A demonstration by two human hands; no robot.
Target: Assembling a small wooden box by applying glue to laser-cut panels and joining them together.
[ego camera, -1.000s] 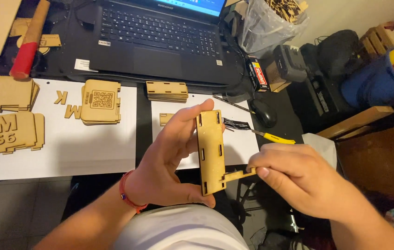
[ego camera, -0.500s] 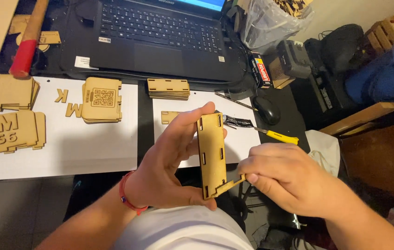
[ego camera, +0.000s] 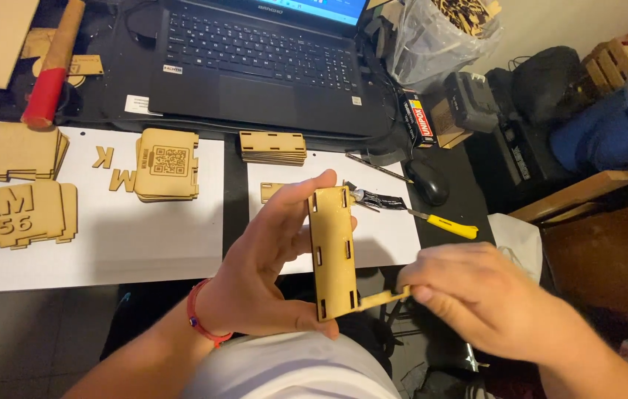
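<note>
The person's left hand (ego camera: 270,273) holds a long flat wooden panel (ego camera: 332,251) upright in the middle of the view, with the thumb at its top end and the fingers curled under its bottom end. The right hand (ego camera: 476,295) pinches a small wooden strip (ego camera: 382,298) that sticks out sideways from the panel's bottom corner, toward 3 o'clock. Compared with a second ago, the panel stands a bit straighter and the strip looks more level, touching the corner, so the two pieces seem to be joining. Both hands are closed on wood. On the worktop (ego camera: 144,244), at 12 o'clock, sits a stack of wooden pieces (ego camera: 272,147), and a yellow-handled tool (ego camera: 443,224) lies at 2 o'clock.
</note>
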